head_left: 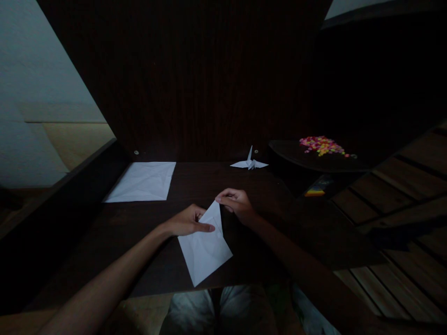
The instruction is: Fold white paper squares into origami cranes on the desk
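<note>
A white sheet of folded paper (206,256) is held between my hands above the dark desk, with a pointed flap at its top. My left hand (190,220) grips its left side, the thumb lying flat across the front and the other fingers behind. At the top tip, my right hand (235,203) pinches the flap's point between thumb and fingertips. Creases show on the paper's face. Behind the hands, a finished white paper crane (250,163) stands near the back panel with its wings spread.
A flat white creased sheet (143,181) lies at the desk's back left. To the right, a raised dark shelf (286,149) bears a heap of small pink, red and yellow pieces (323,145). A low side board (59,204) edges the desk on the left.
</note>
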`<state>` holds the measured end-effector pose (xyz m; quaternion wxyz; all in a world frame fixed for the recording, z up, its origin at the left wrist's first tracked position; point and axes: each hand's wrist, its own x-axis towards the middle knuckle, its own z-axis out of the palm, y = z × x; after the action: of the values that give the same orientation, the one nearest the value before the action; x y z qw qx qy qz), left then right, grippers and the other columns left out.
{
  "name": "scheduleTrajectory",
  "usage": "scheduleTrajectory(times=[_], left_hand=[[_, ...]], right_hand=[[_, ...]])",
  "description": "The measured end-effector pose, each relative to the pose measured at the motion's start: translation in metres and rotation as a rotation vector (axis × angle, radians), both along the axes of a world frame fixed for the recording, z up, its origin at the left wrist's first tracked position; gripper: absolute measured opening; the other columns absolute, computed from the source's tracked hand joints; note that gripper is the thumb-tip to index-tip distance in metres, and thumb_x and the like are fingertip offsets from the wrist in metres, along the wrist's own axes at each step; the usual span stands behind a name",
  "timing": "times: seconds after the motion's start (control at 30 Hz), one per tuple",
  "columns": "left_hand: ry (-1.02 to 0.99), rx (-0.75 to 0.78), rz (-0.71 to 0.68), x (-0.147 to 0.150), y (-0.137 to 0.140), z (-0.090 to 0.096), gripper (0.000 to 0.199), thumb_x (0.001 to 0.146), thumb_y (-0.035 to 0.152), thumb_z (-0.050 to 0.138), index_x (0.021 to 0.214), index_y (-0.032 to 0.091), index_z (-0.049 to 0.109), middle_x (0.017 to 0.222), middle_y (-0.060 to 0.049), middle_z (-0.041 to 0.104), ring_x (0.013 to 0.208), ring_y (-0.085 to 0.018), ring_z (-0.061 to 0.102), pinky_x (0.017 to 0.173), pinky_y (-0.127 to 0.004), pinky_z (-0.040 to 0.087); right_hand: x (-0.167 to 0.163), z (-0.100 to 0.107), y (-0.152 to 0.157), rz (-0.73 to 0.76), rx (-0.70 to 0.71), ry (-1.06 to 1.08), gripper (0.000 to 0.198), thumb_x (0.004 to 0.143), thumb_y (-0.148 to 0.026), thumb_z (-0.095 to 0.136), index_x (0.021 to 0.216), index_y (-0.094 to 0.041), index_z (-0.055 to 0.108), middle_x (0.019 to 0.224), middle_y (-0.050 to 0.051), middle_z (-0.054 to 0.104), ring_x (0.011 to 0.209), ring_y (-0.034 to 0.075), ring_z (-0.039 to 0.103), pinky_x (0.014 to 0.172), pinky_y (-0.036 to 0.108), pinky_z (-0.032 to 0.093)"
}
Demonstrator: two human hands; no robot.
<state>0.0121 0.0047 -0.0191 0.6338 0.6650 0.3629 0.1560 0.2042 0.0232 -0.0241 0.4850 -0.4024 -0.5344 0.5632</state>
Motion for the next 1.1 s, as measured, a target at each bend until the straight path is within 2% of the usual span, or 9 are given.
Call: scheduleTrajectory(times=[0.27,0.47,0.67,0.77,0.87,0.97,1.1], left_hand=[[0.016,0.047,-0.032,-0.001,-0.001,-0.001,0.025,0.069,0.036,0.070,0.073,0.012,0.068,0.065,-0.001,0.063,0.054,-0.011,0.053,0.052,-0.021,0.040],[-0.005,0.023,0.025,0.000,0.001,-0.001,0.025,0.067,0.035,0.072,0.074,0.012,0.069,0.070,-0.003,0.068,0.057,-0.013,0.058,0.053,-0.022,0.043],[-0.120,-0.030,0.246,0.001,0.003,0.000,0.031,0.064,0.036,0.075,0.079,0.011,0.070,0.075,-0.006,0.071,0.061,-0.017,0.063,0.055,-0.025,0.048],[-0.171,-0.017,0.409,-0.001,0.006,-0.001,0.033,0.062,0.038,0.077,0.080,0.011,0.069,0.075,-0.007,0.071,0.061,-0.018,0.064,0.053,-0.025,0.048],[-0.231,-0.028,0.546,-0.002,0.009,-0.002,0.034,0.061,0.039,0.078,0.077,0.011,0.067,0.070,-0.006,0.070,0.057,-0.016,0.063,0.052,-0.024,0.047],[-0.275,-0.050,0.619,-0.003,0.010,0.000,0.034,0.062,0.042,0.077,0.073,0.011,0.066,0.065,-0.004,0.068,0.052,-0.015,0.061,0.049,-0.024,0.045],[-0.262,-0.037,0.654,-0.002,0.008,0.005,0.036,0.062,0.044,0.076,0.071,0.010,0.067,0.065,-0.005,0.068,0.052,-0.016,0.061,0.048,-0.024,0.045]], right_hand=[[0.000,0.007,-0.003,-0.057,0.045,0.022,0.020,0.057,-0.030,0.077,0.055,-0.015,0.063,0.050,-0.004,0.053,0.040,0.005,0.036,0.040,0.022,0.025],[0.000,0.001,0.001,-0.060,0.064,-0.021,0.023,0.062,-0.036,0.074,0.064,-0.015,0.065,0.053,-0.003,0.053,0.038,0.004,0.034,0.037,0.022,0.021],[0.003,0.000,0.005,-0.009,0.013,-0.066,0.032,0.072,-0.045,0.063,0.084,-0.015,0.066,0.064,0.000,0.059,0.041,0.005,0.040,0.036,0.020,0.024],[0.005,0.000,0.004,0.105,-0.017,-0.118,0.030,0.068,-0.040,0.067,0.086,-0.015,0.066,0.065,0.000,0.060,0.047,0.008,0.047,0.039,0.020,0.030],[0.005,-0.001,0.002,0.176,-0.003,-0.168,0.026,0.064,-0.031,0.071,0.083,-0.014,0.067,0.067,0.000,0.062,0.057,0.010,0.055,0.051,0.021,0.040],[0.004,-0.002,0.001,0.184,0.032,-0.209,0.022,0.064,-0.029,0.072,0.081,-0.014,0.068,0.071,0.001,0.065,0.066,0.013,0.059,0.062,0.024,0.044],[0.003,-0.004,0.002,0.162,0.073,-0.227,0.021,0.066,-0.031,0.071,0.080,-0.015,0.069,0.074,0.003,0.067,0.067,0.014,0.060,0.063,0.026,0.044]])
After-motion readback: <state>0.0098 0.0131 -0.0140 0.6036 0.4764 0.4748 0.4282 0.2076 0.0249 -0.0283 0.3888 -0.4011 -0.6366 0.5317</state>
